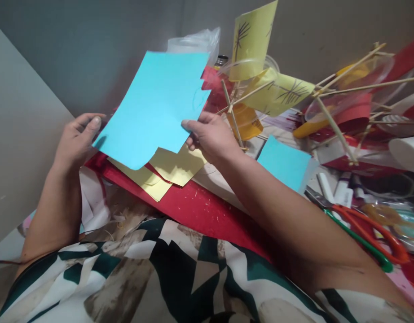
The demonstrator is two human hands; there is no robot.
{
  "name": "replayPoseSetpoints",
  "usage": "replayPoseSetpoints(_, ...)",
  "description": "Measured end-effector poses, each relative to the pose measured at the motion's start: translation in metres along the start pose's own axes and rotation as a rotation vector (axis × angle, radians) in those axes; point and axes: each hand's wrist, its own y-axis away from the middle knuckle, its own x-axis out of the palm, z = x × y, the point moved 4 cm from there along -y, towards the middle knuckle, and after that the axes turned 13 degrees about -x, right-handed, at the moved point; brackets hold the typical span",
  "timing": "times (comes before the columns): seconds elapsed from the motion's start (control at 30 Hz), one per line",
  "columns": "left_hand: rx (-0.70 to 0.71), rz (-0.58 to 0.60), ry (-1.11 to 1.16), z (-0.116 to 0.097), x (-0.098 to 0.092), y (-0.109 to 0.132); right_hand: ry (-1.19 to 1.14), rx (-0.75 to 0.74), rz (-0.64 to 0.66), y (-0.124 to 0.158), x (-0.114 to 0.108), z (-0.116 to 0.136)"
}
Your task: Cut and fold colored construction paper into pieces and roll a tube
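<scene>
My right hand (212,137) pinches a sheet of blue paper (153,103) near its lower right edge, thumb on top and fingers beneath. The sheet is tilted, with stepped cuts along its right and lower edges and a faint drawn outline on the right. At its lower left corner is my left hand (81,134), thumb and forefinger stretched out beside the edge; no firm grip on the sheet shows. Under the blue sheet lie pieces of yellow paper (180,166) on a red surface (207,211) sprinkled with small scraps.
Right of my hands are another blue paper piece (284,163), stick frames (338,130) with plastic cups, and yellow paper with dark line drawings (254,40). Orange-handled scissors (372,229) lie by my right forearm, near markers (343,188). Clear plastic (196,42) stands behind.
</scene>
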Motion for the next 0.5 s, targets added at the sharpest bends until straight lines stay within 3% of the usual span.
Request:
replayPoseSetpoints(0.13, -0.022, -0.087, 0.036, 0.010, -0.007, 0.008, 0.029, -0.127, -0.007, -0.017, 0.008, 0.013)
replayPoseSetpoints(0.33, -0.088, -0.147, 0.186, 0.039, -0.004, 0.022, 0.026, -0.140, -0.055, -0.047, 0.021, 0.011)
replayPoseSetpoints(0.43, -0.060, -0.238, 0.135, 0.048, -0.001, 0.034, 0.048, -0.136, -0.112, -0.060, 0.020, 0.007)
replayPoseSetpoints(0.5, -0.042, -0.232, 0.060, 0.051, 0.004, 0.040, 0.070, -0.115, -0.152, -0.065, 0.019, 0.003)
